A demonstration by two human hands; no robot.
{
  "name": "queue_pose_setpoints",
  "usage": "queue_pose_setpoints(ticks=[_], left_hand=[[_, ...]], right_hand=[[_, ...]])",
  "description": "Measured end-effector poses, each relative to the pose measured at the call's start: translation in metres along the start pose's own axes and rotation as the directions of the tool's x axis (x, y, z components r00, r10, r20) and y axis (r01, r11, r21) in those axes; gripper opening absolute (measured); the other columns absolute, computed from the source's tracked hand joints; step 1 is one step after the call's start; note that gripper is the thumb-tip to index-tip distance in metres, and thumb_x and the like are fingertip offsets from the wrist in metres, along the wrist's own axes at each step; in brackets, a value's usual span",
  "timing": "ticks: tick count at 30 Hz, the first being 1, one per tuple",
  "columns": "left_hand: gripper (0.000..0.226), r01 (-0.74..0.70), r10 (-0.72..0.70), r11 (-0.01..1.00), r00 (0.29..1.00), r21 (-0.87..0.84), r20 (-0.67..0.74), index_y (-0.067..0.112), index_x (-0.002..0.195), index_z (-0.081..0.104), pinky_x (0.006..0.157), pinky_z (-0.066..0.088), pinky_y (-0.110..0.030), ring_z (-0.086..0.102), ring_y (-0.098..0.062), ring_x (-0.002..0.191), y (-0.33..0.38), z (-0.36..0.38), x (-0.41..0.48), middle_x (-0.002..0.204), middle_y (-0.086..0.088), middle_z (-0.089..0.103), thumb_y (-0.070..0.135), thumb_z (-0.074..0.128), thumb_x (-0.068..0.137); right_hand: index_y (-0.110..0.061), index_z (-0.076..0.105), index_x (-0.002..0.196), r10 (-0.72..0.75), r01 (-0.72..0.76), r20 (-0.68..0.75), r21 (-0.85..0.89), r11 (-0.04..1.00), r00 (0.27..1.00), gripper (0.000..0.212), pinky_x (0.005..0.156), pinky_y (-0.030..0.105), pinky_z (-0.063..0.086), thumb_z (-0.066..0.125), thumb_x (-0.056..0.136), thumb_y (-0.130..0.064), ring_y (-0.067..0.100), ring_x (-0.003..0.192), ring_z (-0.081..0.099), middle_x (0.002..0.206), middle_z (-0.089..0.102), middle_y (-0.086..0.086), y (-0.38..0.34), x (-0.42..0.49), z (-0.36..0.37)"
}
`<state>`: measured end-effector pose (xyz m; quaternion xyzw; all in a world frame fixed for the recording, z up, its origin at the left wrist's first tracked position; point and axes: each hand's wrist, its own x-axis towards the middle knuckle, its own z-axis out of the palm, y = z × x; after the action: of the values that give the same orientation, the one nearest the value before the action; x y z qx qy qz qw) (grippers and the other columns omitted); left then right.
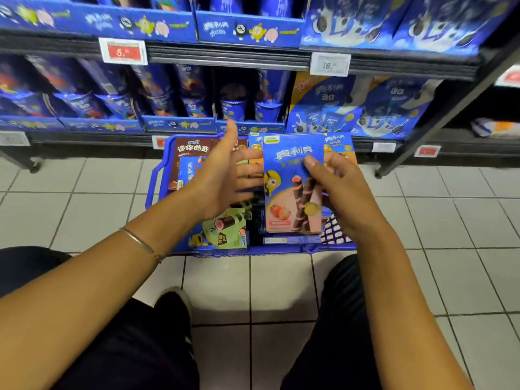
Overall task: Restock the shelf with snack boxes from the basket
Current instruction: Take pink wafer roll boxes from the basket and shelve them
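Note:
A blue plastic basket (pixel 154 175) stands on the tiled floor in front of the shelf and holds several snack boxes. My right hand (pixel 346 190) grips a blue and pink snack box (pixel 289 192) upright above the basket, thumb on its front. My left hand (pixel 225 173) is spread with straight fingers just left of that box, its fingertips reaching behind the box's left edge. A brown box (pixel 191 149) and a green box (pixel 225 235) lie in the basket below. The shelf (pixel 225 56) behind is packed with blue snack boxes.
Price tags (pixel 123 51) hang on the shelf rails. A dark gap (pixel 236 80) shows between rows on the middle shelf. A shelf post (pixel 450 108) slants down at the right. My knees and a black shoe (pixel 174 308) are below, on the white tiles.

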<state>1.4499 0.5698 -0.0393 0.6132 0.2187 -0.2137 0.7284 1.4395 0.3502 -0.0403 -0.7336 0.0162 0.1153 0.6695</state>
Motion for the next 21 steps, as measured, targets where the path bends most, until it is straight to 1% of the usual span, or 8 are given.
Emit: queue_pose_setpoints(ticks=[3, 6, 8, 10, 12, 15, 18, 21], left_hand=[[0.082, -0.024, 0.034, 0.997, 0.990, -0.071, 0.136, 0.026, 0.145, 0.065, 0.112, 0.051, -0.055, 0.069, -0.032, 0.130, -0.009, 0.013, -0.012, 0.136, -0.004, 0.074, 0.081, 0.025, 0.101], [0.053, -0.066, 0.091, 0.983, 0.986, -0.173, 0.142, 0.026, 0.132, 0.072, 0.086, 0.067, -0.046, 0.079, -0.025, 0.108, -0.016, 0.021, -0.022, 0.130, -0.007, 0.077, 0.062, 0.040, 0.109], [0.049, -0.089, 0.109, 0.974, 0.990, -0.207, 0.085, 0.024, 0.135, 0.070, 0.089, 0.065, -0.048, 0.078, -0.029, 0.103, -0.015, 0.017, -0.022, 0.127, -0.011, 0.078, 0.058, 0.047, 0.108], [0.047, -0.077, 0.091, 0.967, 0.995, -0.244, 0.044, 0.026, 0.131, 0.070, 0.095, 0.061, -0.049, 0.079, -0.029, 0.094, -0.011, 0.009, -0.020, 0.113, -0.007, 0.082, 0.061, 0.051, 0.105], [0.042, -0.043, 0.052, 0.954, 0.998, -0.295, 0.023, 0.030, 0.127, 0.068, 0.095, 0.058, -0.048, 0.080, -0.024, 0.079, -0.009, 0.002, -0.018, 0.093, 0.002, 0.082, 0.062, 0.055, 0.103], [0.049, -0.032, 0.032, 0.950, 0.999, -0.309, -0.004, 0.032, 0.138, 0.063, 0.097, 0.060, -0.050, 0.080, -0.025, 0.082, -0.010, -0.003, -0.016, 0.092, 0.001, 0.082, 0.064, 0.058, 0.101], [0.045, -0.018, 0.015, 0.955, 1.000, -0.296, -0.013, 0.033, 0.133, 0.065, 0.086, 0.066, -0.049, 0.082, -0.027, 0.083, -0.012, -0.007, -0.015, 0.100, -0.004, 0.084, 0.064, 0.059, 0.101], [0.058, 0.014, -0.021, 0.955, 1.000, -0.295, -0.021, 0.035, 0.150, 0.052, 0.080, 0.063, -0.046, 0.082, -0.028, 0.079, -0.014, -0.009, -0.014, 0.100, -0.005, 0.084, 0.064, 0.059, 0.101]], right_hand=[[-0.028, 0.062, 0.077, 0.010, -0.009, -0.015, 0.067, 0.998, 1.000, 0.027, 0.081, 0.049, 0.053, 0.074, 0.086, -0.050, 0.022, 0.076, 0.068, 0.073, 0.069, 0.002, -0.009, 0.011, 0.018], [-0.026, 0.060, 0.073, -0.021, 0.021, -0.009, 0.020, 1.000, 1.000, 0.036, 0.078, 0.047, 0.054, 0.070, 0.087, -0.057, 0.024, 0.078, 0.068, 0.074, 0.070, 0.007, -0.013, 0.022, 0.034], [-0.021, 0.069, 0.083, -0.026, 0.026, 0.000, -0.046, 0.999, 1.000, 0.049, 0.073, 0.044, 0.060, 0.062, 0.085, -0.069, 0.021, 0.081, 0.072, 0.089, 0.074, 0.012, -0.012, 0.029, 0.035], [-0.023, 0.071, 0.089, 0.006, -0.019, -0.101, -0.132, 0.991, 0.995, 0.055, 0.068, 0.034, 0.056, 0.052, 0.086, -0.075, 0.013, 0.082, 0.073, 0.094, 0.076, 0.002, -0.002, 0.035, 0.028], [-0.020, 0.063, 0.082, -0.036, -0.024, -0.204, -0.284, 0.959, 0.978, 0.042, 0.069, 0.033, 0.049, 0.051, 0.094, -0.059, 0.015, 0.075, 0.066, 0.084, 0.071, 0.001, 0.021, 0.035, 0.018], [-0.013, 0.061, 0.093, 0.019, -0.084, -0.124, -0.545, 0.834, 0.992, 0.015, 0.077, 0.041, 0.053, 0.064, 0.096, -0.027, 0.017, 0.084, 0.064, 0.090, 0.067, 0.002, 0.070, 0.029, 0.008], [-0.015, 0.066, 0.110, 0.045, -0.070, -0.054, -0.687, 0.723, 0.998, 0.026, 0.094, 0.043, 0.053, 0.077, 0.088, -0.024, 0.022, 0.106, 0.064, 0.113, 0.068, 0.003, 0.099, 0.028, 0.007], [-0.021, 0.068, 0.114, -0.020, -0.022, -0.044, -0.778, 0.627, 0.999, 0.034, 0.097, 0.045, 0.051, 0.081, 0.083, -0.029, 0.026, 0.115, 0.059, 0.120, 0.064, 0.003, 0.107, 0.031, 0.009]])
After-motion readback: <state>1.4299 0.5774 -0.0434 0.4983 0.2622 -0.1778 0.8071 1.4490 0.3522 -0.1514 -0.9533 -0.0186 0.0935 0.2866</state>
